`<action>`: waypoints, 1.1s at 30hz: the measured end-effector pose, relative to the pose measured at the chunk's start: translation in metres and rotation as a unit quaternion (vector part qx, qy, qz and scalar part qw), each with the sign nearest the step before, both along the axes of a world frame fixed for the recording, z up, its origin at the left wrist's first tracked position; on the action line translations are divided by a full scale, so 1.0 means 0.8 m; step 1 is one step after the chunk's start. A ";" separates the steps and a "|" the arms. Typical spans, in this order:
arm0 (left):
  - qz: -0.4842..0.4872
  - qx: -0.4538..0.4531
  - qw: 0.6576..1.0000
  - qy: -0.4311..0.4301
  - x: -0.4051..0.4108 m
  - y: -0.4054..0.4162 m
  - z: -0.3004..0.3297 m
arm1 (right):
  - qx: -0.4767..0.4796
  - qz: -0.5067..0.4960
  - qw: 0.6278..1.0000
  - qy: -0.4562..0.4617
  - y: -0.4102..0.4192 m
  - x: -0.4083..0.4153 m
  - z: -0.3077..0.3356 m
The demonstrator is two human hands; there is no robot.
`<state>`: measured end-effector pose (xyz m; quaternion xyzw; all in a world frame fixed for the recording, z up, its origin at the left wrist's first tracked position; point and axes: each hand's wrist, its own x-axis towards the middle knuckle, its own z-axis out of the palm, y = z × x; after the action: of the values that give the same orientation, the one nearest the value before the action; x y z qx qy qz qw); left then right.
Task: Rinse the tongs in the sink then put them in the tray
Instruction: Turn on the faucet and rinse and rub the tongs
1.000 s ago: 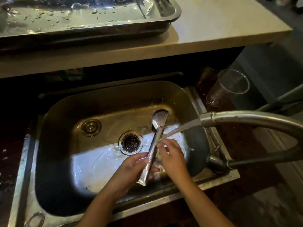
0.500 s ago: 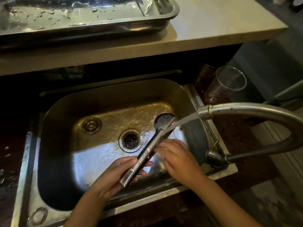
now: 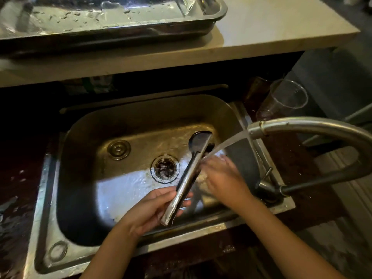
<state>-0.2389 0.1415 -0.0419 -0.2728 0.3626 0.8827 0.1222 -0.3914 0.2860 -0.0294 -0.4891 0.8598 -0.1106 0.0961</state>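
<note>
Metal tongs (image 3: pixel 188 178) with dark spoon-shaped tips slant over the steel sink (image 3: pixel 84 137), tips pointing away from me. My left hand (image 3: pixel 155 210) grips their near handle end. My right hand (image 3: pixel 223 176) rests against the tongs' middle, fingers curled on the right side, under the water stream (image 3: pixel 227 143) from the faucet (image 3: pixel 302 127). A wet metal tray (image 3: pixel 181 27) sits on the pale counter above the sink.
The drain (image 3: pixel 165 168) lies just left of the tongs, with a round plug (image 3: pixel 118 149) further left. A clear plastic cup (image 3: pixel 285 99) stands at the sink's back right. The faucet handle (image 3: pixel 267 186) is by my right wrist. The pale counter (image 3: pixel 271 31) overhangs behind.
The tongs swung more upright, their handle end moving right while the tips stayed under the stream. My right hand kept rubbing along the shaft.
</note>
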 end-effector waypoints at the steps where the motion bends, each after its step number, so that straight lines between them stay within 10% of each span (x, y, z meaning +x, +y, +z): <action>1: -0.005 -0.004 1.000 0.000 -0.001 0.002 0.001 | 0.019 -0.039 0.999 0.006 -0.003 -0.015 0.000; 24: 0.065 0.012 0.998 0.022 -0.081 0.016 -0.001 | -0.106 0.068 0.988 -0.093 0.032 0.046 0.000; 33: 0.132 0.032 0.991 0.013 -0.090 0.028 -0.011 | -0.328 -0.248 0.900 -0.147 0.011 0.050 -0.002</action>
<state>-0.3108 0.1636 -0.0510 -0.3024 0.2965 0.9059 0.0084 -0.3518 0.2944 -0.0308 -0.2422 0.8443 -0.4773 0.0250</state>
